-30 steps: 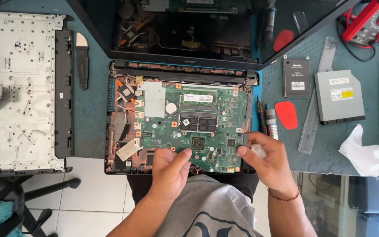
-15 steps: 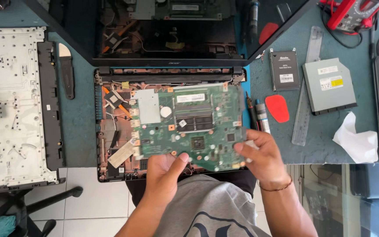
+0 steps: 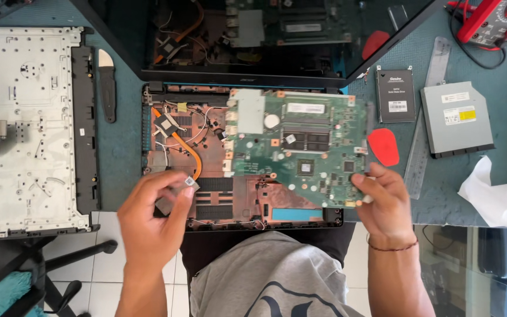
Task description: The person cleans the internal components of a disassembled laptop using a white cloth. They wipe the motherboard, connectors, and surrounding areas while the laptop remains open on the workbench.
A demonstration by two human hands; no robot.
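I see my right hand (image 3: pixel 382 196) pinching the green motherboard (image 3: pixel 300 147) by its near right corner, long axis crosswise over the laptop base (image 3: pixel 183 152), while my left hand (image 3: pixel 151 220) pinches a small part left of it.

Bright, even daylight fills the view, and shadows are soft. The left hand (image 3: pixel 151 220) casts only a faint shadow on the open laptop base (image 3: pixel 206 199) beneath it. Beyond both hands, the dark glossy screen (image 3: pixel 253 41) mirrors the parts below it. The right hand (image 3: pixel 382 199) is sharp, without motion blur. Straight edges bow slightly toward the frame's borders.
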